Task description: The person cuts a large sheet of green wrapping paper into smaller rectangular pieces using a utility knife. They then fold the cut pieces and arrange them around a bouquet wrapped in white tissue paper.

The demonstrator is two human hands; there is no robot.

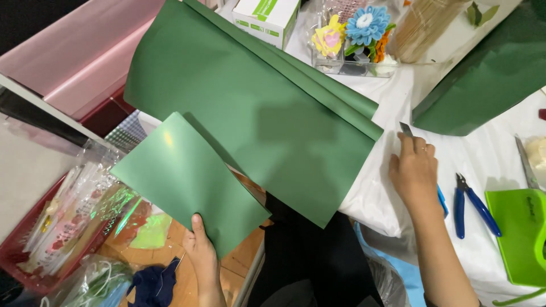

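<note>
Left hand (200, 250) is pinching the bottom edge of a cut green paper piece (187, 179), holding it out past the table (495, 165) edge over the floor. Right hand (414, 170) is curled around blue-handled scissors (407, 130), blade tip poking out just beside the big green sheet (256, 108), which is draping over the table's near edge. Blue pliers (469, 204) are lying just right, white cloth open between. Felt flowers (355, 31) are sitting farther back.
</note>
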